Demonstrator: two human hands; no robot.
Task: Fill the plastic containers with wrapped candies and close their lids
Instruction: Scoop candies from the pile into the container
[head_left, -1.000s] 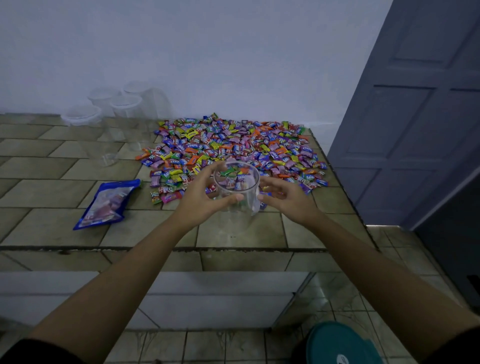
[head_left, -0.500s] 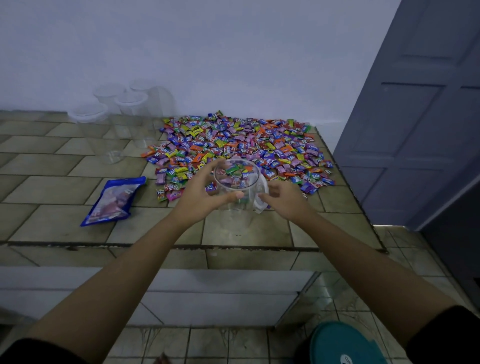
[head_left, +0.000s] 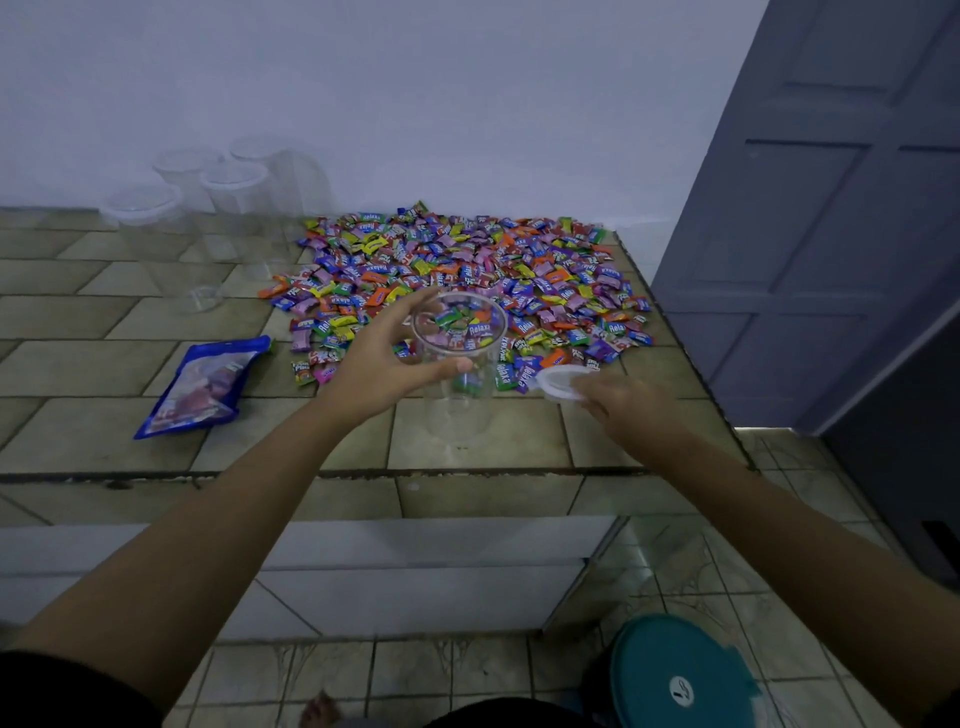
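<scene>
A clear plastic container (head_left: 457, 410) stands upright on the tiled counter, its mouth open and uncovered. My left hand (head_left: 384, 369) grips it around the rim, thumb in front and fingers behind. To its right my right hand (head_left: 623, 400) holds the container's clear lid (head_left: 558, 382) just above the counter, beside the container. A wide heap of colourful wrapped candies (head_left: 467, 270) lies behind both hands; some candies show through the clear wall.
Several more lidded clear containers (head_left: 228, 197) stand at the back left near the wall. A blue candy bag (head_left: 208, 384) lies flat at the left. The counter's front edge (head_left: 363, 475) is near; a grey door (head_left: 831, 208) stands right and a teal bin lid (head_left: 680, 675) sits below.
My right hand has pulled the lid off the container and carried it to the right and down. My left hand has kept its hold on the rim.
</scene>
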